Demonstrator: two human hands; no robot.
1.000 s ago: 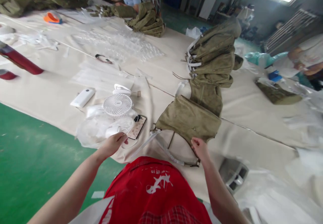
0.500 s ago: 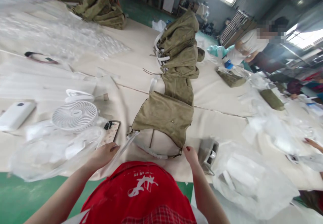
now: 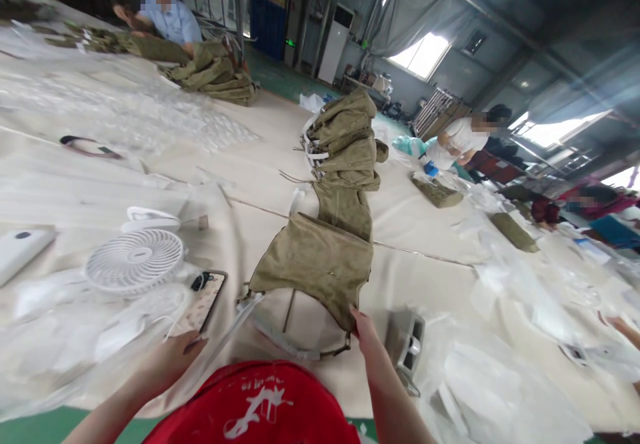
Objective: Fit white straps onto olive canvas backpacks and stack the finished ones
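Observation:
An olive canvas bag (image 3: pixel 315 264) lies flat on the cream table cover in front of me, with white straps and a loop under its near edge. My right hand (image 3: pixel 363 329) pinches its near right corner. My left hand (image 3: pixel 169 362) is closed on a clear plastic bag (image 3: pixel 227 331) that stretches from the hand toward the canvas bag's left corner. Right beside this hand are a heap of clear plastic bags (image 3: pixel 75 337) and a phone (image 3: pixel 203 301) in a patterned case.
A white desk fan (image 3: pixel 134 261) and a white power bank (image 3: pixel 20 247) sit at the left. A grey tool (image 3: pixel 407 347) lies right of my right hand. More olive bags (image 3: pixel 345 137) are stacked behind. Loose plastic (image 3: pixel 500 377) covers the right. Other people work at the far edges.
The view has tilted up and shifted. My left hand has drawn back toward me with the clear plastic. My right hand stays on the canvas bag's corner.

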